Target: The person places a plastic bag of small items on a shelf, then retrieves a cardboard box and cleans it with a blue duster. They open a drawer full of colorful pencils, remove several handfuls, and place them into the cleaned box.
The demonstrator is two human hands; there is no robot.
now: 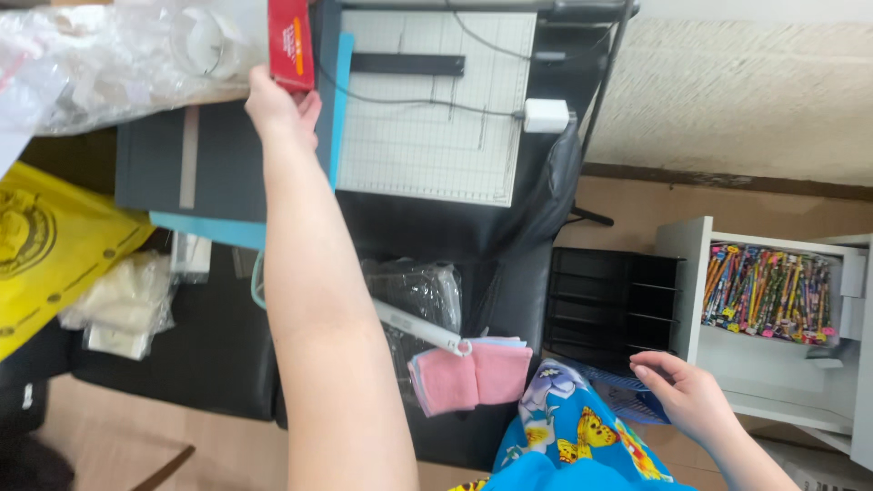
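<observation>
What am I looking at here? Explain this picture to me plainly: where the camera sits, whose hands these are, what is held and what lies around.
There is one picture, from a camera worn on a person's head, looking down at their own bare arms. The left hand reaches far forward and grips a red box near a grey paper trimmer with a grid board. The right hand holds a blue mesh basket beside a black drawer unit. Folded pink cloths lie on a black seat. A white drawer at the right holds colourful pencils, and a yellow bag lies at the left.
</observation>
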